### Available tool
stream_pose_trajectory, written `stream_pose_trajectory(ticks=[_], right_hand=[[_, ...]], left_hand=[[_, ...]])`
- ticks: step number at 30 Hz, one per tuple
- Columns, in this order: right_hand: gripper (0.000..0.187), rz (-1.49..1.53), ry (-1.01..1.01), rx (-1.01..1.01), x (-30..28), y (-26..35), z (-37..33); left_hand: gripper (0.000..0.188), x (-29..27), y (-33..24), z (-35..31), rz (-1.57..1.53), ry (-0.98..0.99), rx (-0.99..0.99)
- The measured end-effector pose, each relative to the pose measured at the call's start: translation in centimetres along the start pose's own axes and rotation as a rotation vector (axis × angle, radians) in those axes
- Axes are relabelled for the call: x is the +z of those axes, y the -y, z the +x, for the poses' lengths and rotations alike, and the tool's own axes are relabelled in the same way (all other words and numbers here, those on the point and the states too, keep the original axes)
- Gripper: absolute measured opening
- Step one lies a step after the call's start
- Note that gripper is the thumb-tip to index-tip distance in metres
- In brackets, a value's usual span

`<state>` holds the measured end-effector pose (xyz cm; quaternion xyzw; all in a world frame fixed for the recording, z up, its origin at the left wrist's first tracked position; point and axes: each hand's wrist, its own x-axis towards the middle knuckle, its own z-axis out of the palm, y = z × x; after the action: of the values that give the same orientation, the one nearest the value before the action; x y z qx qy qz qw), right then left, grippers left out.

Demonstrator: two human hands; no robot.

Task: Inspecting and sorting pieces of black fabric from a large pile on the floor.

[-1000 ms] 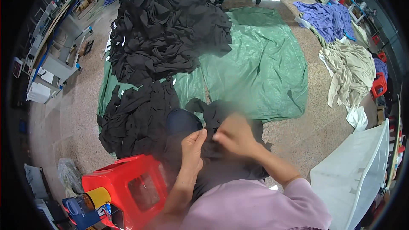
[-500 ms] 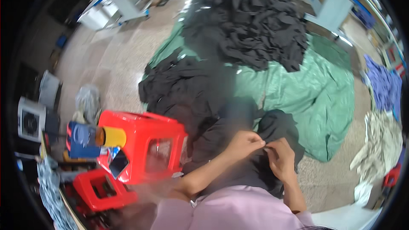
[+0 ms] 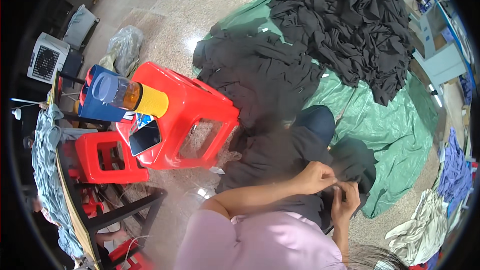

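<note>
My left hand (image 3: 315, 177) reaches across to the right, its thumb and fingers pinched together. Just beside it, my right hand (image 3: 347, 202) is pinched too, the fingertips of both hands almost meeting. Whatever lies between them is too small to make out. Beneath my hands, dark cloth (image 3: 270, 157) is draped over my lap and knees. More dark garments (image 3: 260, 70) are heaped on the floor in front of me, with a larger dark pile (image 3: 350, 20) beyond. A green tarp (image 3: 395, 120) spreads under these heaps.
At my left stands a red plastic stool (image 3: 175, 90) carrying a bottle with a yellow sleeve (image 3: 151, 101) and a phone (image 3: 145, 138). A second red stool (image 3: 87, 157) is lower down beside a dark metal frame (image 3: 125, 212). Pale cloth (image 3: 425, 225) and purple cloth (image 3: 454, 165) lie at right.
The view has turned leftward, so the heaps and tarp appear farther right and the red stool higher and larger. Both hands stay close together in a pinch over the dark cloth.
</note>
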<state>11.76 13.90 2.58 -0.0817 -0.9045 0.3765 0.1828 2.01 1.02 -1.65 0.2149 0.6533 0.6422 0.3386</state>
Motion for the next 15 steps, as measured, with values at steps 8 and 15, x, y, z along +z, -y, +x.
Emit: stream_pose_trajectory(ticks=[8,15], right_hand=[[0.012,0.032,-0.002,0.016,0.1,-0.7,-0.4],[0.002,0.355,-0.059,0.331,-0.2,-0.4,-1.0]], left_hand=[[0.025,0.2,0.1,-1.3,0.245,-0.021,0.297],[0.012,0.6,-1.1,-1.3,-0.012,-0.017,0.114]])
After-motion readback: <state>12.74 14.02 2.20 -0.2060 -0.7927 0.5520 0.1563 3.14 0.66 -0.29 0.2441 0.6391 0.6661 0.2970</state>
